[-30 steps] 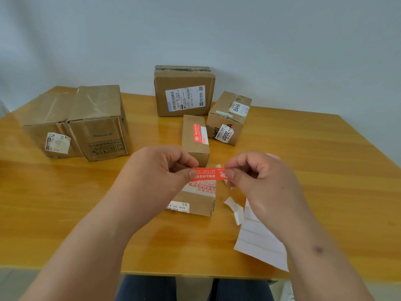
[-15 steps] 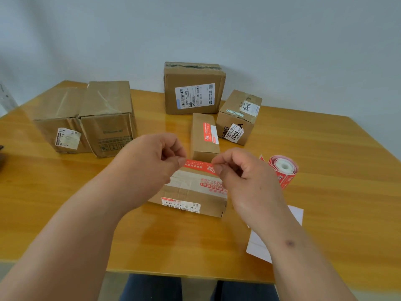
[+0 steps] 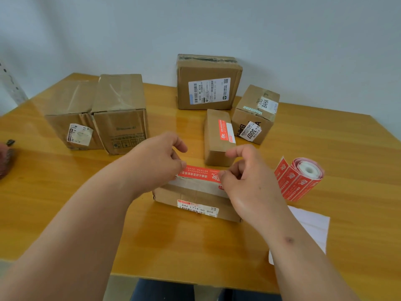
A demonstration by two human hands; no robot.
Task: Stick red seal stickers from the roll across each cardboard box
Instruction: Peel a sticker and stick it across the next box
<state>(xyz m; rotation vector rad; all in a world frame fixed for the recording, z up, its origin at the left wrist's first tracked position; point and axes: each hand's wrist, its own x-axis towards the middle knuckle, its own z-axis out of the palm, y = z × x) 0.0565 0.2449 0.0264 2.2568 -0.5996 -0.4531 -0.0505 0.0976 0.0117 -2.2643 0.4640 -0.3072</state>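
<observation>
Fingertips of the left hand [image 3: 155, 161] and right hand [image 3: 245, 181] are pinching opposite ends of the red seal sticker [image 3: 200, 173], stretching it over the flat cardboard box [image 3: 195, 192] at frame centre; the sticker roll [image 3: 300, 178] is lying to its right.

Red seal sticker [image 3: 199, 173] w/ white print is lying stretched flat over the near flat cardboard box [image 3: 195, 197] – barcode label facing front. Sticker roll [image 3: 300, 178] is sitting on its side just right, loose end curling up. Narrow box [image 3: 218, 137] behind is already wearing a red seal.
</observation>
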